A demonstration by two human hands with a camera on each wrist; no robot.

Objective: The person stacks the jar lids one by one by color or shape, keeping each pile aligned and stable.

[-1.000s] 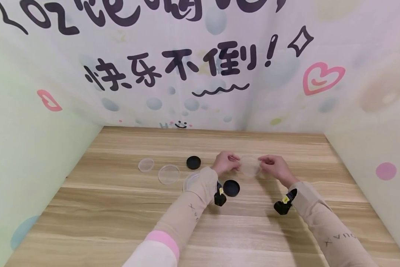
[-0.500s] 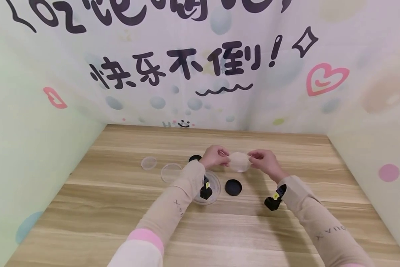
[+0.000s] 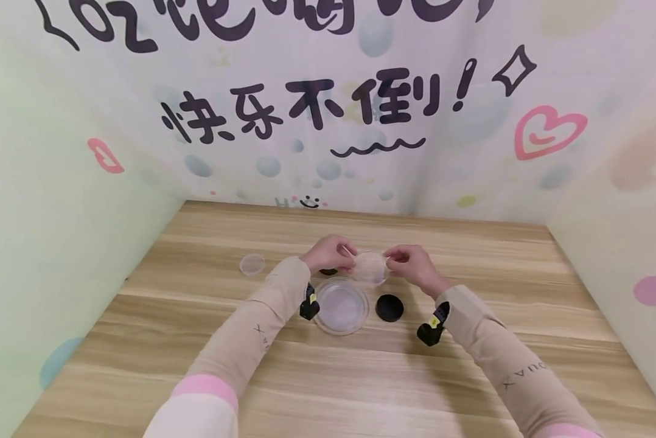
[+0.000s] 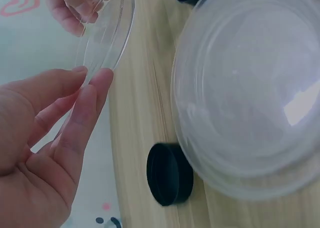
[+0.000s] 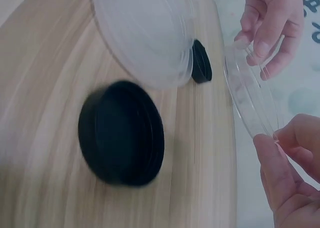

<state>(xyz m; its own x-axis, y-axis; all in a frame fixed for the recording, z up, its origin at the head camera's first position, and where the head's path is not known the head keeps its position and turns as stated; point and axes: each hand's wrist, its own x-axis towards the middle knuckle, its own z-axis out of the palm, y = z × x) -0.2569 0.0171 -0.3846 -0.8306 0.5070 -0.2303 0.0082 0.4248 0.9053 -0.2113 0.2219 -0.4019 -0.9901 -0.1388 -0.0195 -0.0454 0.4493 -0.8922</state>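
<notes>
Both hands hold a clear, round petri dish (image 3: 370,268) between them, raised above the table at a tilt. My left hand (image 3: 330,252) pinches its left edge between thumb and fingertips; the right hand (image 3: 415,267) pinches the opposite edge. In the left wrist view the petri dish (image 4: 112,33) shows layered, see-through rims. A larger clear round dish (image 3: 341,307) lies on the wood just in front of the hands. To its right sits a black round cap (image 3: 389,308), hollow side up. Another black cap (image 4: 170,174) is mostly covered by the left hand in the head view.
A small clear disc (image 3: 252,264) lies at the left on the wood-grain table (image 3: 169,286). Behind the table hangs a printed white backdrop (image 3: 317,164), and pale side panels (image 3: 48,213) flank it. The left forearm crosses over the table's left half.
Both hands have carried the petri dish leftward, toward the large dish. The left arm now uncovers the large dish and hides the medium clear disc and most of the rear black cap.
</notes>
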